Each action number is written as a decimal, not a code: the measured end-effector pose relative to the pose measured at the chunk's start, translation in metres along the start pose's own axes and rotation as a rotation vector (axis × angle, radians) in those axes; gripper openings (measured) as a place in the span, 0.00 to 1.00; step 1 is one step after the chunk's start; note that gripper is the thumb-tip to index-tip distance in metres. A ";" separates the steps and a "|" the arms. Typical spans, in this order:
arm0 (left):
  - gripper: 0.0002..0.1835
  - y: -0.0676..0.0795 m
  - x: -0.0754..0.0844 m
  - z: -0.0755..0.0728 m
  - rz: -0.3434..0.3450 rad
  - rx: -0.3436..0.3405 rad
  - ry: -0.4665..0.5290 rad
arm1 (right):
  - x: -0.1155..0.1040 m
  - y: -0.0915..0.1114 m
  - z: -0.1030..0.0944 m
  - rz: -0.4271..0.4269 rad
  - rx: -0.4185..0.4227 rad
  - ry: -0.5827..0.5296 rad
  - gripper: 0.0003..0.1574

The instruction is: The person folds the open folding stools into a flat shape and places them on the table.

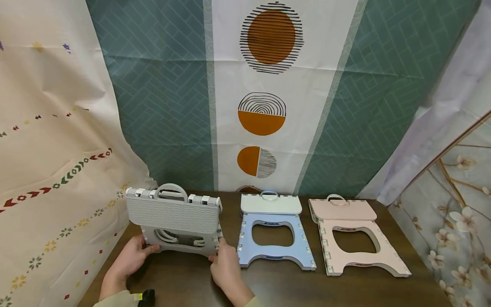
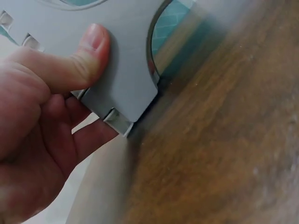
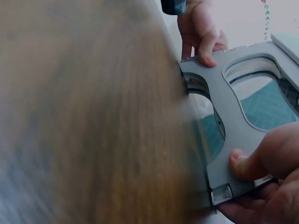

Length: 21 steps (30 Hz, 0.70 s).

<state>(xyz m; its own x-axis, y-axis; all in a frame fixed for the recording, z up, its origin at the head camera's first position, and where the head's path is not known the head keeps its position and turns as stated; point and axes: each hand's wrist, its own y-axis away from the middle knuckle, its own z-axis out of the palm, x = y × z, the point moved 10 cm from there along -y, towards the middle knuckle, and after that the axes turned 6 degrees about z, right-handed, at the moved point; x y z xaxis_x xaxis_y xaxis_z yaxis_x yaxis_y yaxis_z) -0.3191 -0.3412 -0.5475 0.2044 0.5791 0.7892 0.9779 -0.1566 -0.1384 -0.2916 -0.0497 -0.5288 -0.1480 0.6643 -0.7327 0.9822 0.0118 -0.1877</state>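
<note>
A grey folding step stool [image 1: 174, 217] stands tilted up at the left of the table, folded, its loop handle at the top. My left hand [image 1: 132, 258] grips its lower left leg; in the left wrist view the thumb [image 2: 96, 46] presses the front face and the fingers go behind the edge. My right hand [image 1: 227, 266] holds the lower right leg in the same way, its thumb [image 3: 243, 163] on the front in the right wrist view. The fingertips behind the stool are mostly hidden.
A folded blue stool with a white top [image 1: 272, 230] lies right of the grey one, and a folded pink stool [image 1: 358, 238] lies farther right. All are on a dark wooden table [image 1: 284, 290]. Patterned cloth [image 1: 161, 106] hangs behind and at both sides.
</note>
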 end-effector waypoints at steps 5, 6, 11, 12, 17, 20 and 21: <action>0.15 0.000 0.002 -0.004 -0.010 -0.008 -0.001 | 0.000 -0.003 0.001 -0.010 -0.053 -0.006 0.21; 0.17 -0.001 0.001 -0.005 -0.015 -0.006 0.009 | 0.000 -0.004 0.000 -0.012 -0.064 -0.012 0.21; 0.35 -0.003 0.000 -0.010 -0.040 0.045 0.116 | 0.003 -0.007 -0.015 -0.003 -0.088 -0.038 0.19; 0.39 -0.002 0.000 -0.011 -0.042 0.055 0.138 | 0.003 -0.008 -0.019 0.006 -0.088 -0.039 0.20; 0.47 -0.002 0.001 -0.010 -0.016 0.075 0.221 | 0.005 -0.010 -0.032 0.043 -0.073 -0.033 0.30; 0.40 -0.002 0.001 -0.008 -0.003 0.054 0.199 | 0.001 -0.010 -0.034 0.025 -0.061 -0.002 0.41; 0.37 -0.002 0.002 -0.007 -0.004 0.045 0.184 | 0.000 -0.011 -0.034 0.021 -0.060 0.008 0.42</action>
<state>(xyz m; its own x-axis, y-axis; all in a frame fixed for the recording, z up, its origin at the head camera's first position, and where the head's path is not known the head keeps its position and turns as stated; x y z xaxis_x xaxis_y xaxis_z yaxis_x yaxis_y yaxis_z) -0.3210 -0.3453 -0.5417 0.1934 0.4229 0.8853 0.9804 -0.1167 -0.1584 -0.2980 -0.0244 -0.5047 -0.1268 0.6707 -0.7308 0.9902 0.0427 -0.1327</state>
